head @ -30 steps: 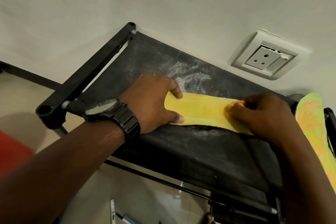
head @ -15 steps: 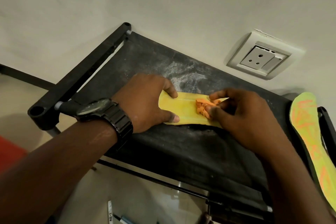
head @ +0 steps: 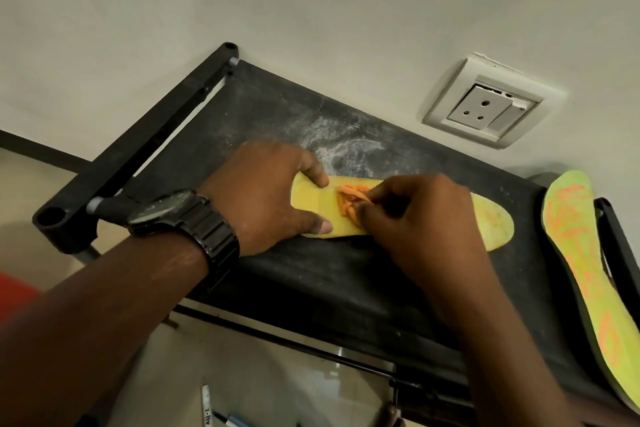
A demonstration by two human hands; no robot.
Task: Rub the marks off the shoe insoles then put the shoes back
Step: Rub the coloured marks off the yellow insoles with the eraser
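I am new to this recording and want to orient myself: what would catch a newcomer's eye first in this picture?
The yellow insole lying flat in the middle of the dusty black shelf stands out first. The left hand presses one end down while the right hand pinches an orange wad against it. At the right edge of the view lies a second insole, neon green and covered with orange marks.

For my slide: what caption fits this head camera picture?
Left hand steadies a yellow insole on a black shelf; right hand presses orange cloth on it.
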